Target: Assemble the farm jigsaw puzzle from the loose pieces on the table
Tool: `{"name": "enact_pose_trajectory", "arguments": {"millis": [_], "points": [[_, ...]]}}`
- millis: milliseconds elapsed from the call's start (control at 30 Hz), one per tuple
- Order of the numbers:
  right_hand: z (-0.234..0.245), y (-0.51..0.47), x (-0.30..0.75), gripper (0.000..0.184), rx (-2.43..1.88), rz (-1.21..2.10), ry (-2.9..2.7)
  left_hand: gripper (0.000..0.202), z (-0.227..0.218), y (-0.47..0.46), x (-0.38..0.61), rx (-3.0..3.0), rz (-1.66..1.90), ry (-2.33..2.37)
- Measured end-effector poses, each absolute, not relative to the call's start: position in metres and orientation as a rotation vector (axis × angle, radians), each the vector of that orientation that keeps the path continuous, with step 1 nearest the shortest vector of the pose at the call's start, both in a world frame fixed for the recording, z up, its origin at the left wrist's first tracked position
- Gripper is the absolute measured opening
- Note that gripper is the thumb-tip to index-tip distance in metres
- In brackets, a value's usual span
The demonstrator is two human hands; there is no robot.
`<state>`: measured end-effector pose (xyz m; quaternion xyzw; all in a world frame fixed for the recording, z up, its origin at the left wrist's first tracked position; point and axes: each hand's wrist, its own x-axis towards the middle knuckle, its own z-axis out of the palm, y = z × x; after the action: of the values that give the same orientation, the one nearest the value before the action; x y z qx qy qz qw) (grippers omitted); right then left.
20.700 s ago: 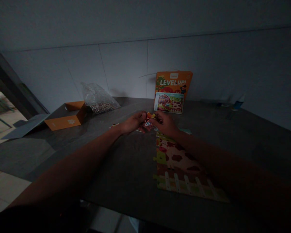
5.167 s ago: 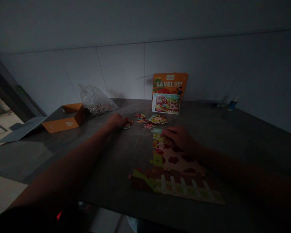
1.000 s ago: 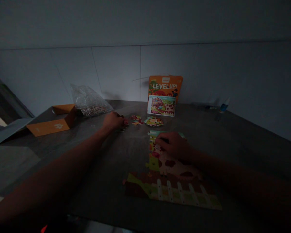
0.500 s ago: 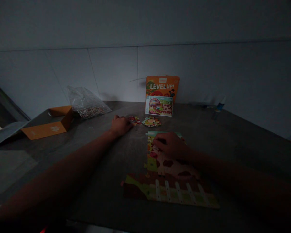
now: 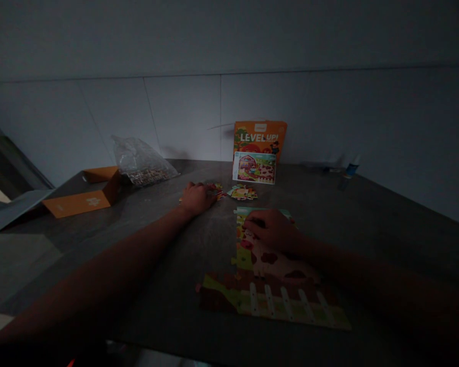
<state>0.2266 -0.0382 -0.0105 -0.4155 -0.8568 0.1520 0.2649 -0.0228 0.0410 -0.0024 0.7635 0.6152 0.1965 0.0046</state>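
A pale panelled wall (image 5: 229,41) rises behind a dark grey table (image 5: 168,311). On the table's near side lies a partly assembled jigsaw puzzle (image 5: 268,270), flat, showing a spotted cow above a white picket fence, with a strip extending at its lower left. Well off to the left stands an orange open box (image 5: 78,205), and just beside it slumps a clear plastic bag (image 5: 139,158) with many small bits in its bottom. Against the wall an orange "LEVEL UP!" box (image 5: 260,136) stands upright, a farm picture card (image 5: 255,168) propped before it. The right hand (image 5: 271,228) rests over the upper part of the puzzle, its fingers half curled; whether they pinch anything cannot be told. The left hand (image 5: 198,199) lies palm down, fingers bent over the near edge of a scatter of loose pieces (image 5: 219,191); its fingertips are hidden, so any grip cannot be told. Just right of that scatter sits a heap of puzzle pieces (image 5: 244,192). Far right, near the wall, is a small blue-labelled bottle (image 5: 352,168).
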Motion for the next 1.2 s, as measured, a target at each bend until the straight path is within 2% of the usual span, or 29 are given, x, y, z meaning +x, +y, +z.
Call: {"name": "enact_pose_trajectory", "arguments": {"millis": [133, 300, 567, 733, 867, 1000, 1100, 1200], "points": [[-0.01, -0.038, 0.227, 0.026, -1.126, 0.405, -2.312, 0.023, -0.001, 0.041, -0.023, 2.475, 0.616, 1.87], [-0.012, -0.037, 0.227, 0.026, -1.122, 0.419, -2.304, 0.022, 0.002, 0.044, -0.024, 2.58, 0.458, 1.844], [-0.014, -0.036, 0.228, 0.023, -1.128, 0.44, -2.303, 0.053, 0.012, 0.038, -0.034, 2.552, 0.359, 1.89], [-0.013, -0.037, 0.228, 0.025, -1.117, 0.41, -2.306, 0.046, 0.016, 0.029, -0.036, 2.594, 0.103, 1.818], [-0.013, -0.037, 0.229, 0.025, -1.117, 0.449, -2.294, 0.038, 0.014, 0.032, -0.038, 2.616, 0.223, 1.73], [-0.012, -0.034, 0.229, 0.023, -1.152, 0.541, -2.151, 0.029, 0.019, 0.028, -0.033, 2.445, 0.531, 1.431], [-0.01, -0.033, 0.229, 0.031, -1.144, 0.655, -2.066, 0.021, 0.028, 0.011, -0.016, 2.307, 0.771, 1.096], [-0.007, -0.035, 0.23, 0.036, -1.103, 0.671, -2.16, 0.02, 0.034, -0.008, 0.002, 2.295, 0.845, 0.909]]}}
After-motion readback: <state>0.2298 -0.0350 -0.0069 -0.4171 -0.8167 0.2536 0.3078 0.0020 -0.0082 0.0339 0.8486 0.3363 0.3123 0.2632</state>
